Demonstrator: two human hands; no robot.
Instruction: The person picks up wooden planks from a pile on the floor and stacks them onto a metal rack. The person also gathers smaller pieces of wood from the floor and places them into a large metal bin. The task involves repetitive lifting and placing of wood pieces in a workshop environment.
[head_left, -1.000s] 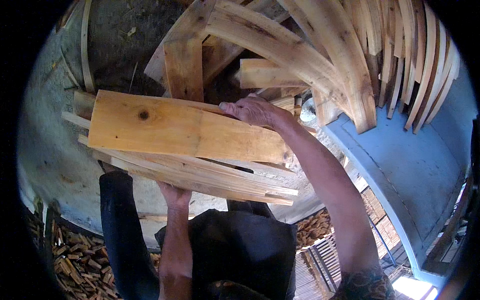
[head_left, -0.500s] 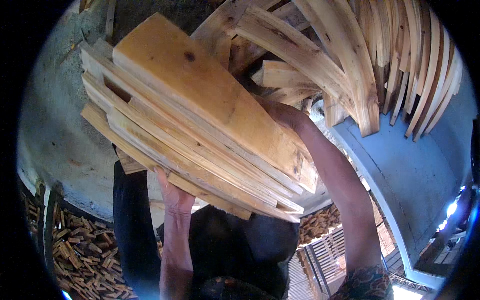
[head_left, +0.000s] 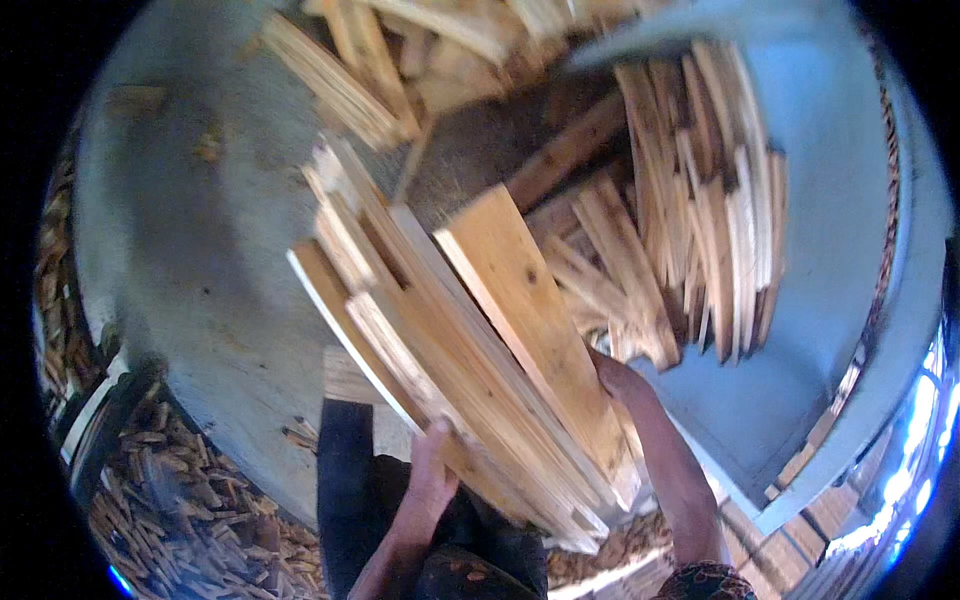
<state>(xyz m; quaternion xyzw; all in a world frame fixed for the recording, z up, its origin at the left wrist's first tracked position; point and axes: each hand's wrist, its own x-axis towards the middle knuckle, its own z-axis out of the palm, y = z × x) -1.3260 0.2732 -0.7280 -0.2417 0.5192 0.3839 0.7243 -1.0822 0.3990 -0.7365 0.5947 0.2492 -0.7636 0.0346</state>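
Note:
Between my two hands is a thick stack of wooden boards (head_left: 440,340), tilted so its far end points up and to the left. Its outermost right piece is a wide, smooth board (head_left: 535,310) with a dark knot; the narrower ones beside it have uneven ends. My left hand (head_left: 433,468) grips the stack's left side near the lower end, thumb on the outer board. On the opposite side, my right hand (head_left: 612,382) clasps the wide board's edge, its fingers mostly hidden behind the wood.
Curved wooden slats (head_left: 735,240) stand bunched inside a blue-grey metal bin (head_left: 800,400) on the right. More loose wood (head_left: 430,60) lies at the far side. A pale grey surface (head_left: 200,260) extends left, and a heap of small wood offcuts (head_left: 190,500) fills the lower left.
The stack sits lower and farther right in view and points more steeply upward, with both hands still on it. My view has shifted, showing more of the bin and the far wood.

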